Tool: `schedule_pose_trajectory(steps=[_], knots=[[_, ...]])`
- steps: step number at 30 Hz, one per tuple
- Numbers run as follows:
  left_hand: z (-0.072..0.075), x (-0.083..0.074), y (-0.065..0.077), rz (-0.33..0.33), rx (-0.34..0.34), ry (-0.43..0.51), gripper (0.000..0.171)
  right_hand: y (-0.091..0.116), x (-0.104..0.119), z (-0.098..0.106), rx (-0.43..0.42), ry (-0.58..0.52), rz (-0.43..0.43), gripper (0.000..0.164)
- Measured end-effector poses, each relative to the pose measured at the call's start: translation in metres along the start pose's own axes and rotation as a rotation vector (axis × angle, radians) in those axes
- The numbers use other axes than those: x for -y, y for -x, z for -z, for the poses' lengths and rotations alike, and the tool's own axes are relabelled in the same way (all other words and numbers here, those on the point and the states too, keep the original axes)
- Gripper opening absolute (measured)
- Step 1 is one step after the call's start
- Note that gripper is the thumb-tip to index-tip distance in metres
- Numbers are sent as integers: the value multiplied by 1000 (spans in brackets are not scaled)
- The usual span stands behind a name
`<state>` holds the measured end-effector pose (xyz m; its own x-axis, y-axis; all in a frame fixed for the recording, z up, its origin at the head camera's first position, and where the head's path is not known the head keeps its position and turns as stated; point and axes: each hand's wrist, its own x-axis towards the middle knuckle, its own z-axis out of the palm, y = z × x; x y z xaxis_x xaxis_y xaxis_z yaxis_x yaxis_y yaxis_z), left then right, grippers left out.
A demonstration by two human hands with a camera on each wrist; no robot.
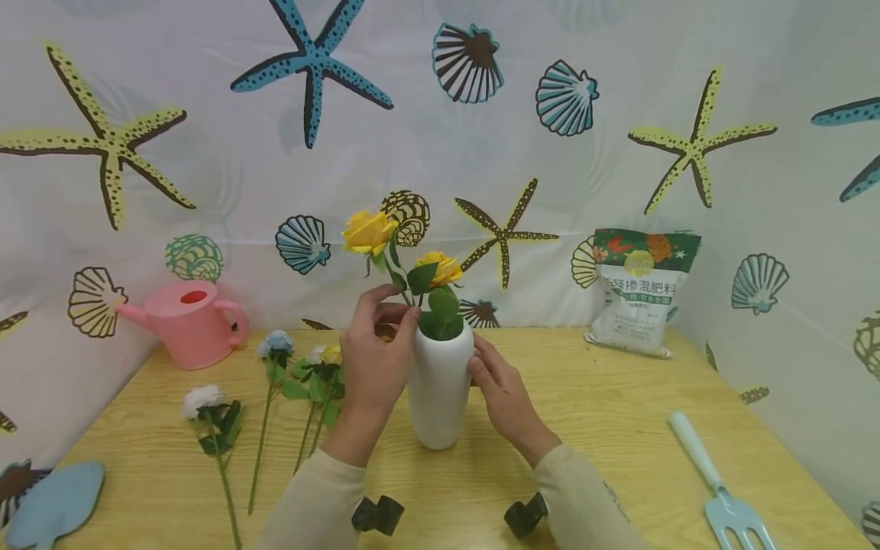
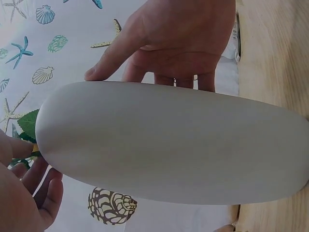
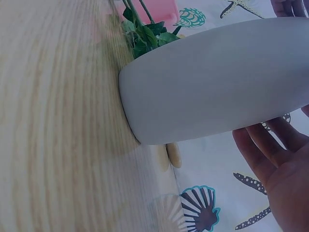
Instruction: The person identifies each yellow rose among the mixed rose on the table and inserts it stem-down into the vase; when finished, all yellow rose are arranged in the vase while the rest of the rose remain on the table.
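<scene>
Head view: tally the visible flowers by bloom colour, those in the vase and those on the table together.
Yellow flowers: 3 (two in the vase, one on the table)
White flowers: 2
Blue flower: 1
Total: 6

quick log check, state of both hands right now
Left hand: closed, pinching the taller green-stemmed yellow rose.
Right hand: open, resting against the tall smooth white vase.

Left hand [image 2: 31, 193] pinches greenery [image 2: 30, 123] at white vase [image 2: 169, 145] mouth; right hand [image 2: 181, 36] holds its side. Shell-print cloth [image 2: 72, 29] behind grip, wood table [image 2: 273, 53] far end.
</scene>
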<state>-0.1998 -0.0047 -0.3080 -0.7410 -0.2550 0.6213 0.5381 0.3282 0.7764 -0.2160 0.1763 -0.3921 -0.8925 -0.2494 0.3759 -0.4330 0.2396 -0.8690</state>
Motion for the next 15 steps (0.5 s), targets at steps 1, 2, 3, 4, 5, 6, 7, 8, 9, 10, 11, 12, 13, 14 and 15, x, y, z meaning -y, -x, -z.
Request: schedule_pose_trajectory(steps=[1, 2, 3, 4, 5, 6, 7, 8, 9, 10, 11, 12, 13, 14, 15], knots=[[0, 0, 0, 4, -4, 1, 26, 0, 0, 0, 0, 0, -1, 46], [1, 0, 0, 8, -9, 2, 24, 0, 0, 0, -1, -1, 0, 46], [1, 0, 1, 12, -14, 3, 22, 0, 0, 0, -1, 0, -2, 46], [1, 0, 1, 14, -19, 4, 19, 0, 0, 0, -2, -1, -1, 46], [0, 0, 1, 17, -23, 1, 17, 0, 0, 0, -2, 0, -1, 46], [0, 0, 1, 19, -27, -3, 15, 0, 0, 0, -4, 0, -1, 46], [0, 0, 1, 20, -28, -5, 14, 0, 0, 0, -5, 2, 0, 46], [0, 0, 1, 18, -29, -9, 13, 0, 0, 0, -6, 1, 1, 46], [-1, 0, 1, 19, -30, -10, 12, 0, 0, 0, -6, 2, 2, 46], [-1, 0, 1, 19, -30, -12, 12, 0, 0, 0, -6, 2, 4, 46], [-1, 0, 1, 20, -29, -12, 12, 0, -1, 0, -6, 5, 3, 46], [-1, 0, 1, 23, -28, -12, 12, 0, -1, 0, -6, 6, 3, 46], [-1, 0, 2, 28, -27, -8, 12, 0, -1, 0, -6, 8, 2, 46], [-1, 0, 2, 32, -25, -4, 12, 0, -2, 0, -6, 9, 1, 46], [-1, 0, 2, 39, -24, 0, 12, 0, -2, 0, -5, 12, -1, 46]])
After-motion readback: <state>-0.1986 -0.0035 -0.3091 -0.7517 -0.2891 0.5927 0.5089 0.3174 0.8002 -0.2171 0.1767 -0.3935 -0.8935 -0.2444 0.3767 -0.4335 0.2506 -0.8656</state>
